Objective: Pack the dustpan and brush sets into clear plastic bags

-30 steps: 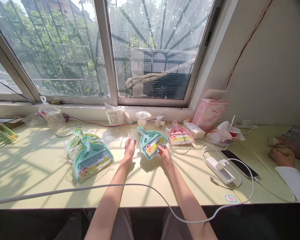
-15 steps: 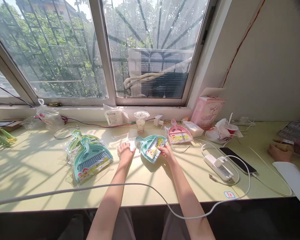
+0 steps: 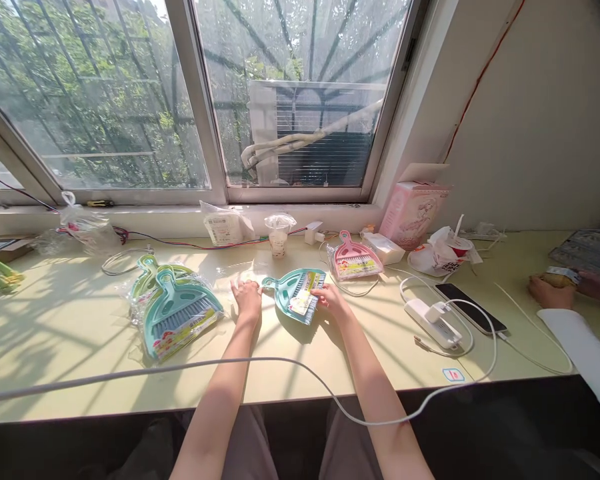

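Observation:
My right hand (image 3: 331,301) grips the brush end of a small teal dustpan-and-brush set (image 3: 295,292), which is tilted just above the pale yellow-green table (image 3: 80,353). My left hand (image 3: 247,296) rests fingers-down on a clear plastic wrapper (image 3: 240,272) lying flat to the left of that set's handle. A stack of wrapped teal and green dustpan sets (image 3: 173,310) lies further left. A pink dustpan set (image 3: 353,257) sits behind my right hand.
A white power strip (image 3: 433,323) and a black phone (image 3: 470,308) lie to the right, with white cables trailing across the front edge. Another person's hands (image 3: 550,290) and white sleeve work at the far right. A pink box (image 3: 414,213), a cup (image 3: 279,235) and bags line the windowsill.
My right hand has turned the teal set so its handle points left and pulled it nearer. My left hand went from raised and open to pressing down on the clear wrapper.

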`<state>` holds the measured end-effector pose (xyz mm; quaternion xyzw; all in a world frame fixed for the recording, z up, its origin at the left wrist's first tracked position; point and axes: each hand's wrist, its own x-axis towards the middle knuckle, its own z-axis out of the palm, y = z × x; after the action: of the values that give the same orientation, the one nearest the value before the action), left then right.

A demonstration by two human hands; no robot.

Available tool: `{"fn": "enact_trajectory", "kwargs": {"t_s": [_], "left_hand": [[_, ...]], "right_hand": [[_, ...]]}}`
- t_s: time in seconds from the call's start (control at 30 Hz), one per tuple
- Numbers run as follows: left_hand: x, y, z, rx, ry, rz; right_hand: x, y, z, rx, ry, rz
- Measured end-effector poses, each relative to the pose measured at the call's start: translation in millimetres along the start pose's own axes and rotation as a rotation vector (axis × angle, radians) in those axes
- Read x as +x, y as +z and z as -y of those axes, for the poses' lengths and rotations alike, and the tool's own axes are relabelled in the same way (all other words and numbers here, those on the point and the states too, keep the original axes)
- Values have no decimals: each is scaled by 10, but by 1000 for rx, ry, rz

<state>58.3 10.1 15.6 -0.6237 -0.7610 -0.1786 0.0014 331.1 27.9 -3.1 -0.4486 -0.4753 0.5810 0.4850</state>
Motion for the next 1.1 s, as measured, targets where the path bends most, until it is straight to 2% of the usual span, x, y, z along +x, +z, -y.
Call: {"fn": "enact_trajectory", "kwargs": {"t_s": [0.1,0.23,0.3,0.37,0.47,0.57,0.63,0.83,1.0,1.1], "left_hand": [[21,-48,-8,-41,-64,21],[32,-112,-9,-169,-183,51],[20,-136,-20,-215,-191,5],[-7,-156,-48,-258,-141,-92],[-59,-181,-110,-346,26,-228],[-106,-205,-167,-428,162,-274],[-128,-216,-188,-458,204,-288],[-181,-201,-240,-503,232,-271],[-204,-227,-266,-585,55,-275],[-177,-258,-248,-611,85,-267]], "right_hand": [[-18,-16,52,-19,98,2],[-80,-13,184,14,105,-48],[-120,-1,253,30,117,-94],[-163,15,309,36,126,-102],[-223,42,352,18,113,-33],[-252,63,350,34,71,34],[-243,74,338,63,48,29],[-161,165,273,192,31,-159],[-130,272,183,224,57,-87],[-118,305,155,233,54,-81]]}}
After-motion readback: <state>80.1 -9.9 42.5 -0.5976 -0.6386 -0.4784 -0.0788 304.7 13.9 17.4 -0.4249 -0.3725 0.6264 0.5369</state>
